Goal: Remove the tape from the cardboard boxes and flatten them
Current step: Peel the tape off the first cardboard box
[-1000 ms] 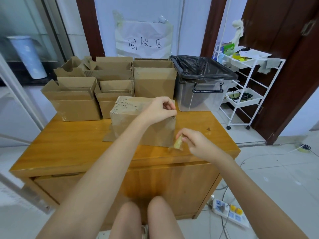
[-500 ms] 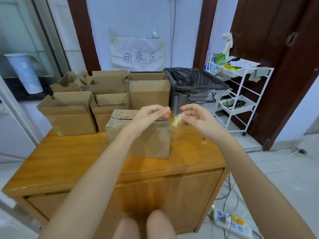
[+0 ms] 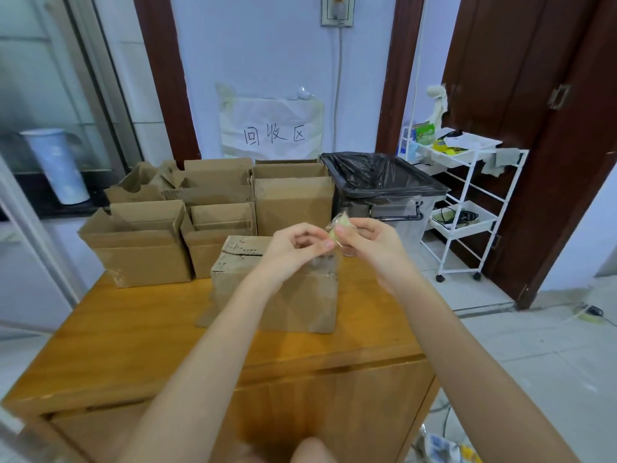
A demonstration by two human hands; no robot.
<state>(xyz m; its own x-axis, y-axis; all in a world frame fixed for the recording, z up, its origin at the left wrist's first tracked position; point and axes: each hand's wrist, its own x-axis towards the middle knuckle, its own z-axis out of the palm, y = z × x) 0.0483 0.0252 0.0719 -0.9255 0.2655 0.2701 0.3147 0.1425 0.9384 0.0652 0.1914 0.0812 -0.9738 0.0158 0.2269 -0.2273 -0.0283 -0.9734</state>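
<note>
Both hands meet above the box (image 3: 277, 292), which stands near the middle of the tabletop (image 3: 133, 332) toward its right edge. The right hand (image 3: 370, 243) pinches a crumpled wad of tape (image 3: 339, 227), clear with a yellowish tint, between thumb and fingertips; its grip is closed on the wad. The left hand (image 3: 293, 245) has curled fingers whose tips reach the wad's lower end, though whether they truly pinch it or only touch it is hard to make out. A faint clear strip seems to run down from the hands to the box's top right corner, but it is too blurred to be sure. The forearms cover much of the box's front and top, hiding its flaps. Behind it, more boxes (image 3: 213, 202) stand open along the tabletop's far edge, the rear ones partly hidden by those in front. At the far right corner sits a bin (image 3: 384, 185) lined with a black bag, its lower front hidden behind the hands. A white cart (image 3: 467, 208) stands on the floor to the right.
</note>
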